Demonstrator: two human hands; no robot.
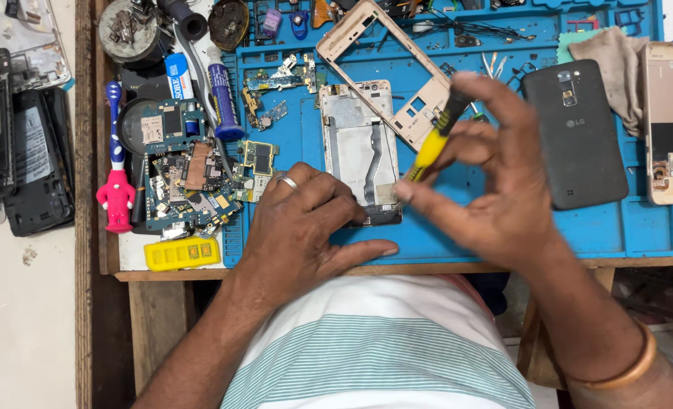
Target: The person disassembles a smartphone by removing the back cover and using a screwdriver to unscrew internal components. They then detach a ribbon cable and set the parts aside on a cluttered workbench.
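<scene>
Head view: left hand (pixel 306 227) lies flat on the blue work mat (pixel 624 227), fingers spread, fingertips pressing the lower edge of the opened phone chassis (pixel 359 148). Chassis lies at mat centre, inner side up. Right hand (pixel 488 182) pinches a yellow-and-black screwdriver (pixel 435 140) between thumb and fingers, tip angled down at the chassis's lower right corner. Gold phone frame (pixel 367 53) leans just above the chassis. Dark back cover (pixel 575 132) lies to the right. Circuit boards (pixel 193 182) piled left of the mat; yellow block (pixel 181 254) below them.
</scene>
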